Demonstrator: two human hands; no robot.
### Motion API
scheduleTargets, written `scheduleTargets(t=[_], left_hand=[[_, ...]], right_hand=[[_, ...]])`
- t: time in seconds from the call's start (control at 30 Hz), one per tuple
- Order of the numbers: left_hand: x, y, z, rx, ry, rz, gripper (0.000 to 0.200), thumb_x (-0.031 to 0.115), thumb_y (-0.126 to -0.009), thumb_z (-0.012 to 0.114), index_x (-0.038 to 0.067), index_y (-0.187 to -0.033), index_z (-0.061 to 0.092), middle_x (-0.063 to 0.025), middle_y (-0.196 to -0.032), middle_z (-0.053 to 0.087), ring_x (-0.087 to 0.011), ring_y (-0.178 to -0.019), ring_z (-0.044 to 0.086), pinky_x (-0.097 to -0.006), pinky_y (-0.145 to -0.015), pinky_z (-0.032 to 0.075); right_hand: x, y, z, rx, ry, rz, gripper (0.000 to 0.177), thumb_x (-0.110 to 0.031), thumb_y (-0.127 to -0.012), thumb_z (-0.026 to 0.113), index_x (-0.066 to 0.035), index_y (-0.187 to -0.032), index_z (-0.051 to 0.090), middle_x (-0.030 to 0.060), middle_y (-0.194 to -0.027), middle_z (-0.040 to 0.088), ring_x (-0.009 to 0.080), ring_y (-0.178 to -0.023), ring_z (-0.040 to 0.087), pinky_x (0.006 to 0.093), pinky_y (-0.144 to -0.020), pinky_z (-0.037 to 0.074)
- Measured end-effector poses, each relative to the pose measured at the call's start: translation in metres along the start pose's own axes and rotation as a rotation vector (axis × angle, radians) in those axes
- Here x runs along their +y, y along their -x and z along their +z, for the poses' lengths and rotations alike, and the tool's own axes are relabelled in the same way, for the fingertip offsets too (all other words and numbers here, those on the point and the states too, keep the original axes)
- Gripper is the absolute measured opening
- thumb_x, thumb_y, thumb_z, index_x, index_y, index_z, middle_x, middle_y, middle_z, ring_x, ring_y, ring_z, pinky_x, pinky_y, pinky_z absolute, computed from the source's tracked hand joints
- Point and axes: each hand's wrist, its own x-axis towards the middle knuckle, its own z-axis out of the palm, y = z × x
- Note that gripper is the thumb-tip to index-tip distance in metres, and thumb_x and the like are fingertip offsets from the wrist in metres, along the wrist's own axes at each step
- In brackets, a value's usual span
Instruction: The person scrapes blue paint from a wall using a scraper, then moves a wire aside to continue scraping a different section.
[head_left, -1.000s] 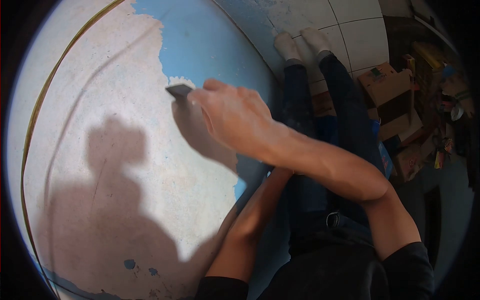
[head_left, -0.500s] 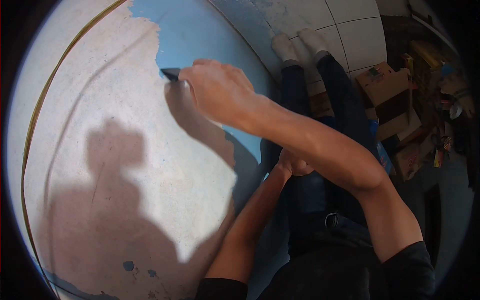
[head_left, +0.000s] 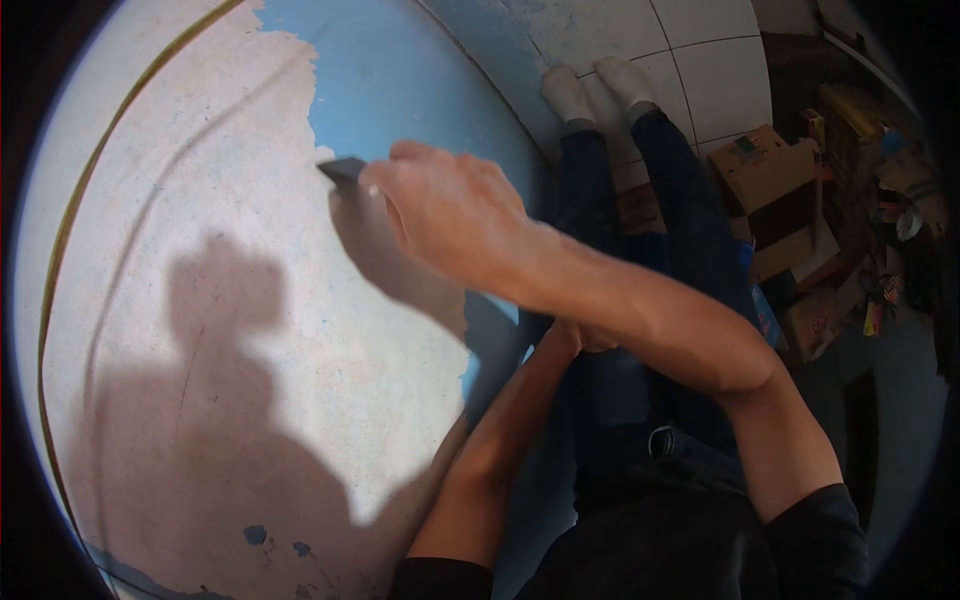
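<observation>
The right hand [head_left: 450,210] is closed, its fingers pinching the scraper [head_left: 343,170]; the dark flat blade pokes out past the fingertips, away from the wrist, and the hand hides the rest. The blade lies over the ragged line where the pale bare patch [head_left: 370,370] of the wall [head_left: 500,545] meets the blue paint [head_left: 420,90]; whether it touches the wall, I cannot tell. The hand's shadow falls just beside it.

The right forearm crosses in front of the legs [head_left: 600,200] and partly covers the left hand [head_left: 592,338], which is near the thigh; I cannot tell how its fingers stand.

Small blue flecks [head_left: 255,535] dot the patch near the wall's bottom edge in view, and a thin strip [head_left: 75,215] curves down its far left side. Two socked feet [head_left: 600,85] are on the floor [head_left: 715,90], by the wall's foot. Beyond the legs, an open box [head_left: 765,175] sits among clutter.
</observation>
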Motion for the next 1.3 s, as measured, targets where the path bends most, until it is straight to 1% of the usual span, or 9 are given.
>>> scheduleTargets(t=[0.1,0.3,0.4,0.43,0.53,0.7,0.8,1.03,1.3], left_hand=[[0.048,-0.012,0.002,0.076,-0.905,0.411,0.053,0.044,-0.086,0.068,0.014,-0.129,0.067,-0.0104,-0.134,0.065,-0.0339,-0.126,0.058,-0.0481,-0.106,0.045],[0.064,-0.014,0.004,0.212,-0.907,0.619,0.040,0.041,-0.082,0.071,0.014,-0.111,0.073,-0.0083,-0.122,0.071,-0.0341,-0.115,0.064,-0.0498,-0.100,0.047],[0.073,-0.014,-0.006,-0.078,-1.234,0.431,0.023,0.036,-0.085,0.072,0.014,-0.088,0.068,0.0003,-0.091,0.067,-0.0233,-0.091,0.062,-0.0403,-0.085,0.047],[0.070,-0.016,-0.001,0.145,-1.020,0.586,0.023,0.030,-0.084,0.069,0.012,-0.073,0.058,-0.0031,-0.079,0.058,-0.0224,-0.080,0.055,-0.0397,-0.076,0.044],[0.088,-0.009,0.002,0.152,-0.950,0.503,0.025,0.029,-0.084,0.068,0.011,-0.071,0.056,-0.0042,-0.079,0.058,-0.0229,-0.082,0.055,-0.0400,-0.077,0.043],[0.049,-0.024,0.000,0.236,-0.985,0.705,0.022,0.026,-0.082,0.070,0.011,-0.071,0.057,-0.0051,-0.074,0.055,-0.0246,-0.077,0.054,-0.0416,-0.074,0.043],[0.075,-0.015,0.002,0.147,-0.935,0.578,0.023,0.026,-0.082,0.070,0.012,-0.071,0.056,-0.0046,-0.075,0.055,-0.0241,-0.076,0.054,-0.0417,-0.075,0.044],[0.066,-0.021,0.000,0.180,-1.034,0.768,0.024,0.022,-0.084,0.067,0.010,-0.069,0.053,-0.0048,-0.073,0.054,-0.0235,-0.075,0.054,-0.0397,-0.071,0.043],[0.069,-0.020,-0.007,0.117,-0.981,0.712,0.022,0.021,-0.082,0.069,0.011,-0.069,0.054,-0.0047,-0.071,0.053,-0.0238,-0.071,0.052,-0.0393,-0.067,0.041]], right_hand=[[0.017,-0.038,0.005,0.041,0.011,0.008,0.025,-0.006,-0.096,0.056,-0.001,-0.112,0.074,0.0203,-0.107,0.071,0.0416,-0.096,0.071,0.0488,-0.083,0.058],[0.031,-0.004,0.008,0.046,-0.045,0.032,0.023,-0.006,-0.096,0.057,-0.001,-0.114,0.072,0.0197,-0.103,0.070,0.0424,-0.096,0.070,0.0493,-0.082,0.057],[0.028,0.054,0.008,-0.116,-0.062,0.114,0.031,-0.003,-0.095,0.054,0.000,-0.123,0.067,0.0225,-0.116,0.067,0.0443,-0.094,0.071,0.0512,-0.082,0.057],[0.026,0.070,0.011,-0.108,-0.072,0.122,0.030,-0.003,-0.095,0.055,0.000,-0.122,0.067,0.0223,-0.114,0.067,0.0443,-0.091,0.071,0.0509,-0.080,0.058],[0.030,0.090,0.023,-0.069,-0.070,0.142,0.027,-0.005,-0.095,0.057,-0.001,-0.120,0.067,0.0210,-0.108,0.067,0.0438,-0.083,0.071,0.0500,-0.074,0.059],[0.047,0.049,0.030,0.064,-0.005,0.116,0.025,-0.004,-0.096,0.062,-0.005,-0.119,0.072,0.0151,-0.101,0.070,0.0384,-0.079,0.072,0.0456,-0.068,0.059],[0.029,0.081,0.018,-0.022,-0.059,0.102,0.024,-0.005,-0.097,0.061,-0.005,-0.118,0.072,0.0149,-0.103,0.071,0.0385,-0.080,0.072,0.0454,-0.068,0.059],[0.055,0.062,0.030,0.038,-0.033,0.173,0.024,-0.004,-0.095,0.063,-0.005,-0.117,0.073,0.0151,-0.102,0.071,0.0383,-0.085,0.073,0.0456,-0.072,0.060],[0.055,0.070,0.031,0.020,-0.072,0.207,0.023,-0.005,-0.097,0.061,-0.004,-0.116,0.073,0.0156,-0.102,0.071,0.0399,-0.084,0.072,0.0482,-0.071,0.059]])
